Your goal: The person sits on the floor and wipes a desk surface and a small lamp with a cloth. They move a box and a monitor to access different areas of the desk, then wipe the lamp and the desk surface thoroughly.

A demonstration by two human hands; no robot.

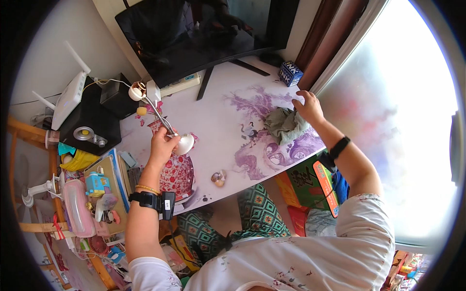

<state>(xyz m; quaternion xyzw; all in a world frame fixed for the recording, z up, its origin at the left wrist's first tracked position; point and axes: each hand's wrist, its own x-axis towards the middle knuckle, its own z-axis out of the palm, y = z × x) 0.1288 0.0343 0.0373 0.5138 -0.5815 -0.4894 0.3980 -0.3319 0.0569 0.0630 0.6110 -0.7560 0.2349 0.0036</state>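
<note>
My left hand is closed around the metal stem of what looks like a small desk lamp, tilted over the left part of the table. One white rounded end of it shows beside my fingers, the other lies towards the speakers. A small yellow ball-shaped piece sits by the stem; whether it is attached I cannot tell. On the right, my right hand has its fingers apart and holds nothing. It is at the upper right edge of a crumpled grey-green cloth lying on the table.
A monitor stands at the back, with a blue patterned box to its right. At the left are a black speaker, a white router and a crowded shelf. A small shiny round object lies near the front edge.
</note>
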